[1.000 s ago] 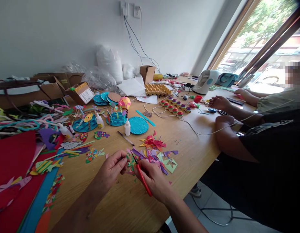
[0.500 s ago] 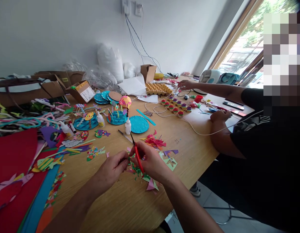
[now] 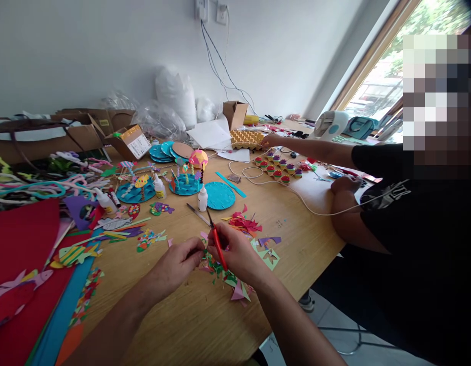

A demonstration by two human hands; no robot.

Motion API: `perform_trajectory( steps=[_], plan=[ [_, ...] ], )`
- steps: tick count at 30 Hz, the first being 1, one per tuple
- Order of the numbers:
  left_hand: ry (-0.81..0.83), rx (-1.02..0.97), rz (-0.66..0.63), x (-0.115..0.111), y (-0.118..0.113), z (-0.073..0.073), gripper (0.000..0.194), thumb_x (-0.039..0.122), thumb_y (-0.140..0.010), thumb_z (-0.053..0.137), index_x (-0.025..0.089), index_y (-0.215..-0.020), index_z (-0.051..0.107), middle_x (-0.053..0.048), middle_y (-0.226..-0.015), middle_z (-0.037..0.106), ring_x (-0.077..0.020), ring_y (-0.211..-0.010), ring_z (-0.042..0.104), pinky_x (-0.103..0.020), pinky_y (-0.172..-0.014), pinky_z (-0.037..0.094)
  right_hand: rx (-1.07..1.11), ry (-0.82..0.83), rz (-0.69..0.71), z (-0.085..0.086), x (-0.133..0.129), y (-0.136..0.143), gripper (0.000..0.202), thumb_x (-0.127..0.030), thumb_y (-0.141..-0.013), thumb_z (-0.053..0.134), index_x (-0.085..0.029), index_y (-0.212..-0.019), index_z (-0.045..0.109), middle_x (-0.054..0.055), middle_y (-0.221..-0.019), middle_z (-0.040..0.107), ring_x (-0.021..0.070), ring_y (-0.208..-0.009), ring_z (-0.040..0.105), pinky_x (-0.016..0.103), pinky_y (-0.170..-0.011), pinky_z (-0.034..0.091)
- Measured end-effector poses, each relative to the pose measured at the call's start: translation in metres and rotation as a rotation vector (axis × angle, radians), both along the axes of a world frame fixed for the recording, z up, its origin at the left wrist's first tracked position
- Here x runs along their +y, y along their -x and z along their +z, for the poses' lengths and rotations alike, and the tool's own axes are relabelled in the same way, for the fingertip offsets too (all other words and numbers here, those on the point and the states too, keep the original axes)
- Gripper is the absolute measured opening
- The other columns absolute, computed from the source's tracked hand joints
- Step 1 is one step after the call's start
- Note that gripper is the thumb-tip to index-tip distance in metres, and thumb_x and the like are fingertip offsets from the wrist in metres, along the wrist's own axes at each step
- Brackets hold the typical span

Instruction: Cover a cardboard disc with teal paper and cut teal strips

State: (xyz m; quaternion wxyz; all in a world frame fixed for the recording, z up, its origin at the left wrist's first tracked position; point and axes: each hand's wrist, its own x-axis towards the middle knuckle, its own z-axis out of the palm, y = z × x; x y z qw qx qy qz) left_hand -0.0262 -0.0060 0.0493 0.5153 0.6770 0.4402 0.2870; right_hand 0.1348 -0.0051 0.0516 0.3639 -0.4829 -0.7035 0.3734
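Note:
My right hand (image 3: 235, 250) is closed around red-handled scissors (image 3: 219, 248), whose dark blades point away from me. Just left of it, my left hand (image 3: 182, 262) is pinched, its fingertips close to the right hand's fingers. Whatever sits in that pinch is too small or hidden to name. Beneath both hands lies a heap of green and pink paper scraps (image 3: 229, 277). Beyond the blades stand a white glue bottle (image 3: 202, 199) and a round blue board (image 3: 219, 195). Red paper scraps (image 3: 245, 222) lie past the right hand.
A co-worker's arm (image 3: 311, 147) stretches over the table to a yellow egg tray (image 3: 247, 139). Painted egg-carton cups (image 3: 277, 168) and a white cable (image 3: 307, 207) lie at right. Coloured paper sheets (image 3: 25, 254), paper fish (image 3: 73, 255) and pipe cleaners (image 3: 40, 188) crowd the left.
The co-worker's outstretched hand has moved left to the egg tray. My hands keep nearly the same pose, and the view has shifted slightly.

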Motion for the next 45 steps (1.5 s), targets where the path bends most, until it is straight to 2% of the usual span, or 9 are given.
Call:
perform_trajectory(
  steps=[6,11,17,24,30,33,36,40,45],
  plan=[
    [0.045,-0.180,0.172,-0.004,-0.005,-0.015,0.015,0.031,-0.080,0.042,0.019,-0.078,0.051,0.005,-0.059,0.046,-0.0122,-0.056,0.045,-0.024,-0.053,0.037,0.512,0.226,-0.184,-0.006,-0.002,0.007,0.020,-0.027,-0.065,0.062,-0.018,-0.075,0.047,-0.004,-0.066,0.051,0.0090,-0.055,0.044,0.020,-0.048,0.035],
    [0.077,-0.263,0.194,-0.009,-0.017,-0.014,0.017,0.034,-0.077,0.048,0.018,-0.080,0.054,0.003,-0.061,0.051,-0.0125,-0.057,0.048,-0.024,-0.053,0.039,0.653,0.251,-0.234,-0.011,-0.007,0.016,0.022,-0.027,-0.063,0.065,-0.018,-0.073,0.048,-0.006,-0.063,0.048,0.0077,-0.051,0.041,0.019,-0.046,0.033],
    [0.034,-0.267,0.259,-0.006,-0.019,-0.013,0.013,0.031,-0.076,0.048,0.019,-0.072,0.052,0.006,-0.056,0.046,-0.0109,-0.053,0.043,-0.022,-0.050,0.036,0.654,0.239,-0.240,-0.019,-0.006,0.020,0.022,-0.027,-0.062,0.066,-0.017,-0.072,0.048,-0.005,-0.061,0.049,0.0076,-0.052,0.042,0.019,-0.047,0.034],
    [-0.044,-0.182,0.244,-0.004,-0.016,-0.016,0.012,0.028,-0.077,0.045,0.019,-0.071,0.050,0.005,-0.058,0.045,-0.0118,-0.055,0.044,-0.023,-0.052,0.037,0.641,0.263,-0.198,-0.028,-0.008,0.018,0.021,-0.024,-0.061,0.063,-0.018,-0.074,0.048,-0.005,-0.062,0.050,0.0077,-0.050,0.042,0.019,-0.045,0.034],
    [-0.147,0.004,0.133,0.003,-0.005,-0.010,0.011,0.025,-0.075,0.049,0.019,-0.069,0.055,0.004,-0.060,0.052,-0.0142,-0.058,0.047,-0.024,-0.054,0.036,0.261,0.083,-0.188,-0.009,-0.006,0.004,0.010,-0.019,-0.067,0.057,-0.017,-0.075,0.050,-0.003,-0.068,0.053,0.0101,-0.059,0.047,0.021,-0.053,0.037],
    [-0.206,0.079,0.075,0.004,-0.003,-0.004,0.011,0.021,-0.076,0.048,0.021,-0.068,0.057,0.003,-0.062,0.055,-0.0148,-0.060,0.049,-0.025,-0.057,0.036,0.032,0.012,-0.099,-0.001,-0.003,-0.001,0.008,-0.014,-0.068,0.054,-0.017,-0.074,0.052,-0.004,-0.065,0.052,0.0095,-0.057,0.044,0.020,-0.052,0.033],
    [-0.246,0.132,0.047,0.003,-0.004,-0.002,0.012,0.018,-0.076,0.047,0.021,-0.070,0.057,0.002,-0.068,0.059,-0.0160,-0.065,0.053,-0.025,-0.060,0.037,-0.058,-0.038,-0.035,-0.001,-0.001,-0.001,0.009,-0.011,-0.067,0.052,-0.018,-0.071,0.050,-0.006,-0.060,0.047,0.0085,-0.055,0.039,0.018,-0.049,0.029],
    [-0.266,0.174,0.052,0.003,-0.004,-0.004,0.012,0.019,-0.077,0.045,0.021,-0.073,0.056,0.000,-0.070,0.060,-0.0167,-0.067,0.054,-0.026,-0.061,0.038,-0.004,-0.025,-0.055,-0.009,0.001,0.002,0.009,-0.011,-0.066,0.052,-0.018,-0.070,0.049,-0.005,-0.060,0.047,0.0088,-0.055,0.040,0.019,-0.050,0.031],
    [-0.274,0.181,0.110,0.004,-0.008,-0.014,0.010,0.021,-0.078,0.042,0.020,-0.077,0.051,0.000,-0.069,0.057,-0.0157,-0.064,0.054,-0.025,-0.058,0.040,0.280,0.100,-0.110,-0.019,0.000,0.008,0.013,-0.014,-0.066,0.053,-0.019,-0.078,0.049,-0.003,-0.068,0.052,0.0109,-0.060,0.049,0.021,-0.055,0.040]
  ],
)
